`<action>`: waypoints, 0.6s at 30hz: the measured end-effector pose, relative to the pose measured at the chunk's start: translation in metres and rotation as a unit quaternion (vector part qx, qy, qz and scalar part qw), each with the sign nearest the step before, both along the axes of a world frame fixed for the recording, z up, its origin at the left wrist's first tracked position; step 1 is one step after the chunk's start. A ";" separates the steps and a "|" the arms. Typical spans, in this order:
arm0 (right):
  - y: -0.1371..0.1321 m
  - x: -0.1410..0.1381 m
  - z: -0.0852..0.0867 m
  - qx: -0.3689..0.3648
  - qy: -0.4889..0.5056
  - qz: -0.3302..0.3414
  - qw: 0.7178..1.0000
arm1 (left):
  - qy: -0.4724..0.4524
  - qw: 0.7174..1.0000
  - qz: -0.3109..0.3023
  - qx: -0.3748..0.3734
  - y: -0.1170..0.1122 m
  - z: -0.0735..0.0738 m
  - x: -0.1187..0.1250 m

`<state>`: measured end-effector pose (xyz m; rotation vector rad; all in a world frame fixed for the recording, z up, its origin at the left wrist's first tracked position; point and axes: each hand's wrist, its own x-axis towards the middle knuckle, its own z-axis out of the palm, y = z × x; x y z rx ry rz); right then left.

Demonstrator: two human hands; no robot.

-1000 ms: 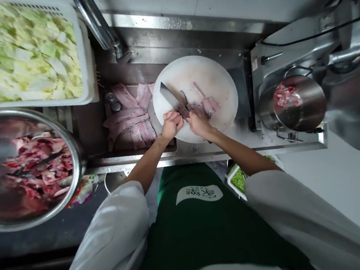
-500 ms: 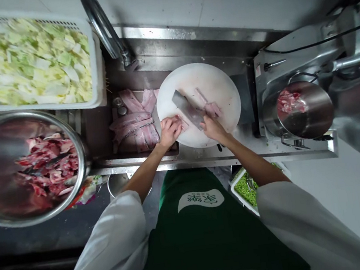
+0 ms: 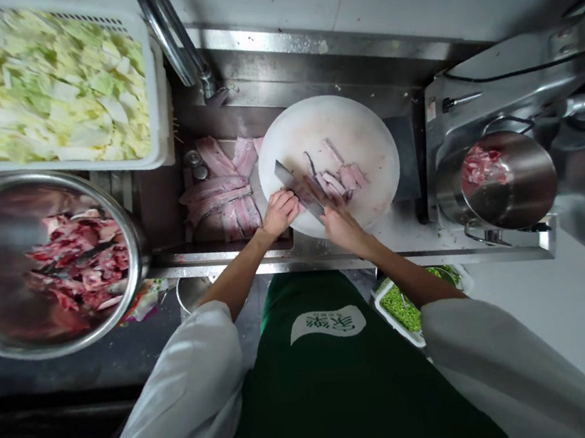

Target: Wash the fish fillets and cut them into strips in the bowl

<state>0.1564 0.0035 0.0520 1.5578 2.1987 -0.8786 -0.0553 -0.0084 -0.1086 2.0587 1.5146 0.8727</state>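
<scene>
My right hand point(image 3: 344, 228) is closed round the handle of a cleaver point(image 3: 299, 189), whose broad blade slants up and left across the round white cutting board point(image 3: 316, 115). Beside the blade, my left hand point(image 3: 281, 212) has its fingers curled down at the board's left edge, holding a fish fillet that is mostly hidden under them. Cut fish pieces point(image 3: 352, 176) lie to the right of the blade, some with dark skin showing. Left of the board, several whole fish fillets point(image 3: 216, 193) are spread in the sink.
A white basket of chopped cabbage point(image 3: 153, 86) and a steel bowl point(image 3: 140, 268) of red meat and bones stand at left. The faucet point(image 3: 177, 40) rises behind the sink. At right is a steel pot point(image 3: 535, 180) with meat pieces. Chopped greens point(image 3: 400, 307) sit below the counter.
More cut fish pieces lie right of the blade. The cleaver has shifted left and towards me, close to my left hand's fingertips. The whole view has shifted slightly.
</scene>
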 end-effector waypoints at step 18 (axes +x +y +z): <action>-0.014 0.000 0.002 -0.043 -0.041 -0.047 0.997 | -0.022 1.000 0.001 -0.013 -0.001 -0.002 0.002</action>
